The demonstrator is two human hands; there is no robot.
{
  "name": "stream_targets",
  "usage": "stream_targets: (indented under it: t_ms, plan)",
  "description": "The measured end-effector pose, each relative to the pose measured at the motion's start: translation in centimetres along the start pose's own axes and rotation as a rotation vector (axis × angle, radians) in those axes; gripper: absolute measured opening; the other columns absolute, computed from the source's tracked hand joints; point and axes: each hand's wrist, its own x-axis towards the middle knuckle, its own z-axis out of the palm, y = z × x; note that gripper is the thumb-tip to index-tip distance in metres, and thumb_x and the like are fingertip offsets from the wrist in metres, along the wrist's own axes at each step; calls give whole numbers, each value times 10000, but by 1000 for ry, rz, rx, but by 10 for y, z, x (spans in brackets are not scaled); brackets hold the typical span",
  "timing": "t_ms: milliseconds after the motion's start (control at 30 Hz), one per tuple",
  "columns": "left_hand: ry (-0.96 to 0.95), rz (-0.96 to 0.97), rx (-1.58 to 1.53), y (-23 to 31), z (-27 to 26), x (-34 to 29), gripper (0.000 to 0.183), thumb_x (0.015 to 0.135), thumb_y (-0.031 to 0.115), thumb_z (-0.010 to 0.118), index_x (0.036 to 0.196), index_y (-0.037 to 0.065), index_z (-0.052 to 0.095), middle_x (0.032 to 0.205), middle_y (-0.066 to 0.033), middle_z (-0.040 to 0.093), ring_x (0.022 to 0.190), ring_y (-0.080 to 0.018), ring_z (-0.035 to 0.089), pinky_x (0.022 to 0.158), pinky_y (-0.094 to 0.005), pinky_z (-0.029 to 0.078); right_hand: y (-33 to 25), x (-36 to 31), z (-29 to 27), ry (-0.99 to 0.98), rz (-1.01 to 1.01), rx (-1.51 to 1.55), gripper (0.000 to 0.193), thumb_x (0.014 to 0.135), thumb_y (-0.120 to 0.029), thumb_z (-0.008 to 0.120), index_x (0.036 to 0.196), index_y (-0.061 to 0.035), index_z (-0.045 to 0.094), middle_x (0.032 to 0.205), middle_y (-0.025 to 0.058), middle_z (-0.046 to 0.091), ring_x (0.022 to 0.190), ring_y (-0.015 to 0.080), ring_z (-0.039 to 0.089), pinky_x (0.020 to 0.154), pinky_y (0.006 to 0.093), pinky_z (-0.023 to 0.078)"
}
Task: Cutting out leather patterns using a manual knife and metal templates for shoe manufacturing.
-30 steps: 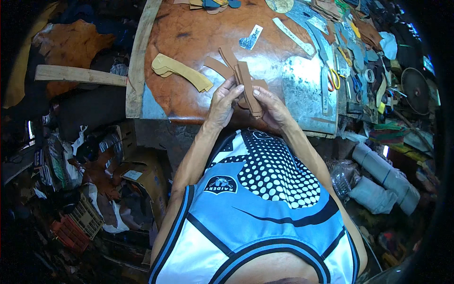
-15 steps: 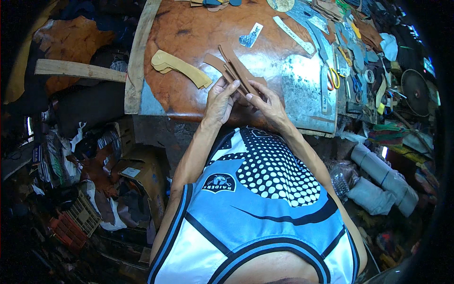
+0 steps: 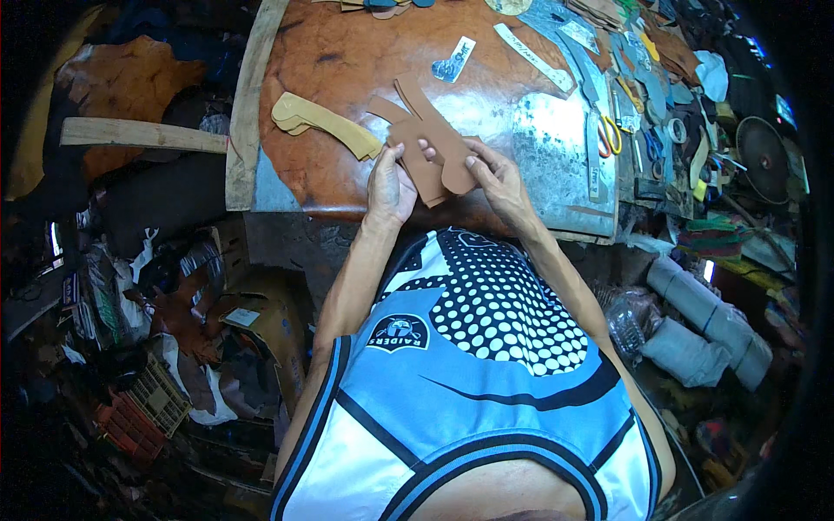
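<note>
My left hand grips a brown leather piece, its thumb on the face and the fingers behind. A second, strap-shaped brown leather piece with a rounded lower end lies partly across the first. Its right edge is pinched between the thumb and fingers of my right hand. Another brown strip end pokes out above my left hand. Both hands are held over the near edge of the worktable. To their left rests a stack of tan-yellow leather pieces, curved with rounded ends.
Farther back lie a small blue-and-white template and a long white template. A shiny metal sheet covers the table's right part, with orange-handled scissors beyond. A wooden plank juts out left; a cardboard box stands below.
The brown pieces, seen nearly edge-on before, now face upward and are fanned apart. My right hand has shifted slightly right, and my left hand slightly left.
</note>
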Motion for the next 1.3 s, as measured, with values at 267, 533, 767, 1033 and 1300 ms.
stream_targets:
  t_ms: [267,533,767,1033,1300]
  plan:
    - [111,-12,-46,-13,-17,6,194,960,141,466,1125,44,496,953,-115,593,834,-242,597,804,-397,521,2,-11,5,-58,-20,-397,483,961,-114,500,1416,30,432,1329,303,542,1249,348,544,1062,373,409]
    - [133,8,-27,-4,-17,31,212,986,173,447,1144,32,461,984,-150,587,930,-296,625,835,-451,540,-5,20,-21,140,-23,-196,456,944,-88,491,1389,9,487,1286,255,590,1175,293,586,1018,360,437]
    - [159,127,100,-20,-8,41,256,989,53,455,1242,15,448,1078,-154,598,1076,-298,615,929,-408,514,37,28,-29,253,-97,-618,401,895,-120,579,1268,26,575,1091,246,630,1035,375,610,949,424,474]
    - [211,232,348,-25,9,26,409,995,54,457,1390,-30,386,1288,-202,544,1204,-281,554,1043,-377,437,58,41,-35,264,-173,-544,361,879,-106,559,1215,9,621,1089,212,662,1048,342,618,946,400,473]
    - [512,924,1523,93,-46,28,448,957,158,531,1343,-65,494,1338,-266,529,1256,-387,499,1091,-432,370,39,25,-38,212,-75,-602,355,918,-142,574,1245,-9,610,1135,197,633,1069,329,612,951,396,471]
